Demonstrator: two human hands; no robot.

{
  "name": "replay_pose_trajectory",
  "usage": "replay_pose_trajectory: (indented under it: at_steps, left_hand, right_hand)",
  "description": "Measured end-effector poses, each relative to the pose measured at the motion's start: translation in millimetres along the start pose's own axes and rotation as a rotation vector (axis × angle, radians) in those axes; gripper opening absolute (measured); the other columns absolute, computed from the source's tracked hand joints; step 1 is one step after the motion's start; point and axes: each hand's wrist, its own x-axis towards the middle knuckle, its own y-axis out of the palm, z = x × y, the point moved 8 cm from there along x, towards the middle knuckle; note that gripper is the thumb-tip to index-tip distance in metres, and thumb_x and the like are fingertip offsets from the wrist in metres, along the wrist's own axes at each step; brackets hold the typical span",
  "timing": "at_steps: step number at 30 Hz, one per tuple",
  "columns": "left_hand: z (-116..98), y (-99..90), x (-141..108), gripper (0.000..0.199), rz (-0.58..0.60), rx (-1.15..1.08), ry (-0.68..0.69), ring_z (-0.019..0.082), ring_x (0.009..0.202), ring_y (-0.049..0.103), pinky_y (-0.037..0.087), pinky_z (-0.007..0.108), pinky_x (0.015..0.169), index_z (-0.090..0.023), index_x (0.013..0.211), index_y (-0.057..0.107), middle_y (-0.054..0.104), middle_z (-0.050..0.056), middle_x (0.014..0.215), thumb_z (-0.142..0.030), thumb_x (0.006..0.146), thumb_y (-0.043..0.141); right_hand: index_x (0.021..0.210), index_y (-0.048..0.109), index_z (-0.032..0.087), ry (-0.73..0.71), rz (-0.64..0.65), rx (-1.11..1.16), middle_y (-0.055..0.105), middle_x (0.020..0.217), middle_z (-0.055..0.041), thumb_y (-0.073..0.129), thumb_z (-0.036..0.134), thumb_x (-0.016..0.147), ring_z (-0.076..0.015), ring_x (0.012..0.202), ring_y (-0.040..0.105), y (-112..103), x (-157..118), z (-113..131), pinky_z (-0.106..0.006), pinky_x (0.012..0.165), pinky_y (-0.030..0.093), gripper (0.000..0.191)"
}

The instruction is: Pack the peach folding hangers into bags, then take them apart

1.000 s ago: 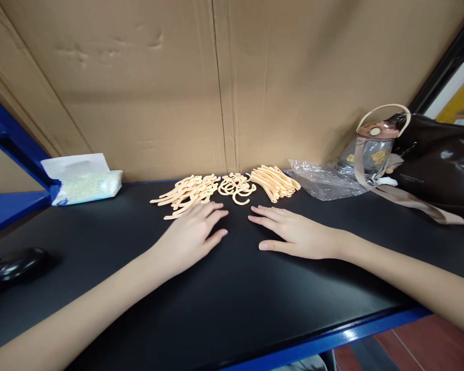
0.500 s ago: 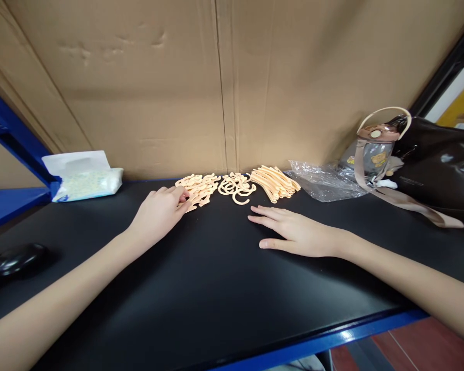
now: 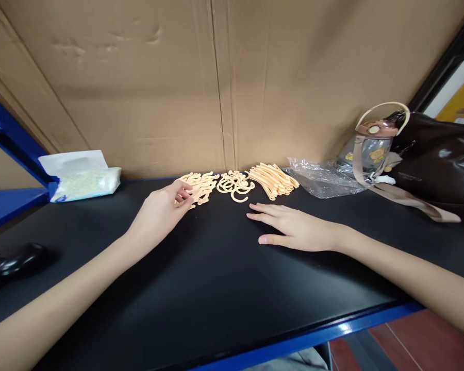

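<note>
Three piles of peach-coloured plastic pieces lie at the back of the black table. The left pile (image 3: pixel 204 186) has short pieces with knobbed ends, the middle pile (image 3: pixel 235 182) has curved hooks, and the right pile (image 3: pixel 274 180) has straight sticks. My left hand (image 3: pixel 166 201) is at the left edge of the left pile, its fingers bent over the pieces; whether it grips one is hidden. My right hand (image 3: pixel 290 226) rests palm down with fingers spread, in front of the middle and right piles, holding nothing.
A tissue pack (image 3: pixel 85 184) sits at the back left, with a black object (image 3: pixel 17 259) nearer. On the right are a clear plastic bag (image 3: pixel 320 178), a bottle with a strap (image 3: pixel 375 149) and a dark bag (image 3: pixel 436 165). Cardboard (image 3: pixel 147 103) stands behind the table (image 3: pixel 201 299).
My left hand's fingers have lifted and parted a little over the left pile. My right hand has stayed almost still. The whole view has shifted slightly.
</note>
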Motion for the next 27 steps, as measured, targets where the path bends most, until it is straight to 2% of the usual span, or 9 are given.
replay_pose_trajectory:
  at_steps: [3,8,10,12,16,22,27]
  left_hand:
    - [-19.0,6.7,-10.8,0.022,0.038,-0.078,0.064,0.021,0.081,0.065,0.051,0.033,0.074,-0.02,0.1,0.058,0.068,0.004,0.089,-0.036,0.085,0.051]
    - [-58.5,32.2,-35.8,0.019,0.279,-0.084,0.308,0.018,0.084,0.063,0.051,0.03,0.075,-0.023,0.102,0.061,0.066,0.001,0.093,-0.031,0.09,0.048]
    - [-70.6,36.5,-43.1,0.02,0.344,-0.043,0.429,0.017,0.087,0.062,0.049,0.029,0.076,-0.023,0.102,0.062,0.064,0.001,0.095,-0.028,0.092,0.046]
    - [-77.5,36.1,-47.0,0.021,0.368,-0.003,0.51,0.016,0.087,0.062,0.047,0.028,0.077,-0.023,0.101,0.064,0.063,0.001,0.095,-0.027,0.094,0.044]
    - [-83.7,32.7,-51.5,0.022,0.381,0.01,0.577,0.014,0.086,0.06,0.045,0.026,0.076,-0.023,0.102,0.066,0.062,0.0,0.095,-0.026,0.096,0.044]
    - [-98.2,35.3,-64.2,0.026,0.451,-0.047,0.657,0.013,0.087,0.058,0.044,0.024,0.078,-0.026,0.116,0.064,0.061,0.0,0.1,-0.026,0.096,0.047]
    - [-104.8,34.7,-70.8,0.026,0.47,-0.079,0.676,0.012,0.085,0.057,0.044,0.023,0.074,-0.028,0.115,0.065,0.06,0.0,0.1,-0.024,0.096,0.047]
  right_hand:
    - [0.149,0.031,0.015,0.011,-0.009,0.019,0.022,0.157,-0.0113,0.033,0.065,0.092,-0.0265,0.145,0.02,-0.2,-0.8,-1.7,-0.045,0.118,0.021,0.076]
    - [0.152,0.018,0.006,0.087,-0.014,0.037,0.021,0.157,-0.0169,0.034,0.068,0.09,-0.0286,0.145,0.021,-3.4,-4.3,-11.0,-0.046,0.117,0.022,0.089]
    - [0.152,0.019,0.007,0.079,-0.016,0.026,0.024,0.156,-0.0166,0.034,0.067,0.09,-0.0284,0.144,0.024,-5.6,-4.9,-11.5,-0.045,0.117,0.023,0.087]
    - [0.152,0.023,0.013,0.075,-0.008,0.016,0.025,0.156,-0.0147,0.034,0.066,0.091,-0.0287,0.144,0.024,-6.5,-5.0,-11.8,-0.046,0.117,0.023,0.081]
    - [0.15,0.029,0.025,0.075,0.011,0.002,0.023,0.158,-0.0122,0.032,0.064,0.093,-0.03,0.144,0.022,-4.2,-5.6,-11.6,-0.049,0.116,0.023,0.07]
    - [0.147,0.037,0.019,0.06,-0.006,-0.056,0.026,0.156,-0.0154,0.03,0.061,0.094,-0.0297,0.143,0.025,-2.2,-8.2,-9.6,-0.048,0.116,0.024,0.067]
    - [0.145,0.04,0.019,0.028,-0.006,-0.067,0.03,0.155,-0.014,0.026,0.045,0.1,-0.0266,0.143,0.027,-5.0,-7.0,-7.1,-0.046,0.117,0.024,0.054]
